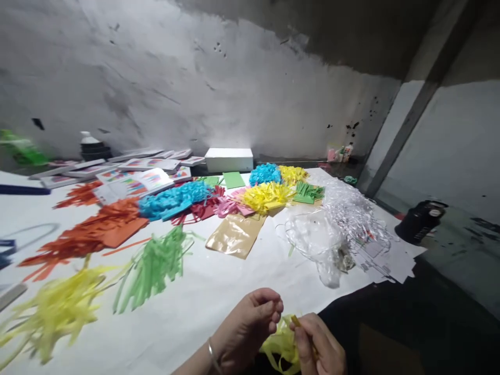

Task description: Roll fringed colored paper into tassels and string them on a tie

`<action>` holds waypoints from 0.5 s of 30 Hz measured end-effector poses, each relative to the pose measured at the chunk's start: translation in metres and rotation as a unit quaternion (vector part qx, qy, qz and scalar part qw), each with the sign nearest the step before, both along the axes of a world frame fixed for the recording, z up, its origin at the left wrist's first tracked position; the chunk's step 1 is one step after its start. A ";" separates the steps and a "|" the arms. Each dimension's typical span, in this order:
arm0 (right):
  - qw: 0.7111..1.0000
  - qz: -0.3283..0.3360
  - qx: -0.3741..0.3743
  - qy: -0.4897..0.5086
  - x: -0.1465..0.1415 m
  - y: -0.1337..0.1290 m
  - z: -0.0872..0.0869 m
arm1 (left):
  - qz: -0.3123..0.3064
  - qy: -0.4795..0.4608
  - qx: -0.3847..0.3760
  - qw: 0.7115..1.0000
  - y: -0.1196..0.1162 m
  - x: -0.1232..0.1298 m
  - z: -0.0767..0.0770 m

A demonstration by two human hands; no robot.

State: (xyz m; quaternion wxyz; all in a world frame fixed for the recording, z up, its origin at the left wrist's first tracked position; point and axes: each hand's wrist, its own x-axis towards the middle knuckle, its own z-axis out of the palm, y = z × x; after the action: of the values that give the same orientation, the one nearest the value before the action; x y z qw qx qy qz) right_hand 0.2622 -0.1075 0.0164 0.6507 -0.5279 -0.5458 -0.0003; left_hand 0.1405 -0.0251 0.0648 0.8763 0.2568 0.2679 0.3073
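Observation:
Low in the view, my right hand [321,346] pinches the twisted, darker yellow end of a yellow paper tassel [282,345]. The tassel's loose strips hang down between my two hands. My left hand [250,325], with a silver bangle at the wrist, is just left of it, fingers curled in and thumb against them. Whether anything sits inside those fingers is hidden. On the white-covered table to the left lie a green tassel [158,268] of fringed strips and another yellow tassel [58,307].
Orange [121,221], blue [175,198] and yellow fringed paper bundles [267,195] lie across the table [187,328]. A brown plastic-wrapped packet [236,235], clear plastic bag [312,229] and silvery tinsel [347,205] lie farther right. A white box [229,160] and flat boxes stand behind; a black bottle [420,221] is right.

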 end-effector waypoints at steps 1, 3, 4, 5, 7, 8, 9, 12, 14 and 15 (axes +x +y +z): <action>1.000 0.014 0.008 -0.020 -0.006 0.002 0.004 | 0.011 -0.023 -0.005 1.000 -0.004 -0.007 -0.003; 0.997 0.038 0.020 -0.064 -0.018 0.003 0.009 | 0.034 -0.057 -0.001 0.998 -0.010 -0.019 -0.010; 0.995 0.048 0.022 -0.085 -0.023 0.003 0.010 | 0.045 -0.066 0.001 0.997 -0.012 -0.025 -0.014; 0.993 0.058 0.019 -0.102 -0.028 0.003 0.010 | 0.053 -0.068 0.003 0.996 -0.013 -0.030 -0.017; 0.989 0.076 -0.001 -0.127 -0.037 0.002 0.009 | 0.067 -0.061 0.005 0.996 -0.017 -0.039 -0.024; 0.987 0.082 -0.013 -0.136 -0.041 0.001 0.009 | 0.074 -0.056 0.008 0.996 -0.019 -0.043 -0.027; 0.985 0.086 -0.026 -0.144 -0.045 0.001 0.009 | 0.082 -0.051 0.013 0.995 -0.020 -0.047 -0.030; 0.976 0.104 -0.059 -0.181 -0.052 -0.002 0.015 | 0.100 -0.031 0.052 0.993 -0.023 -0.059 -0.035; 0.964 0.122 -0.076 -0.223 -0.053 -0.002 0.022 | 0.100 -0.004 0.091 0.991 -0.023 -0.068 -0.036; 0.956 0.137 -0.079 -0.246 -0.052 -0.002 0.027 | 0.098 0.013 0.112 0.989 -0.024 -0.073 -0.036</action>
State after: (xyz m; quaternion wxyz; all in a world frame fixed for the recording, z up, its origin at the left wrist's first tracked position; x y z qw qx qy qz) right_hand 0.2099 -0.1097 0.0434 0.4460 -0.4814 -0.7546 0.0023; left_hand 0.0678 -0.0492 0.0289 0.8044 0.3295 0.2670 0.4161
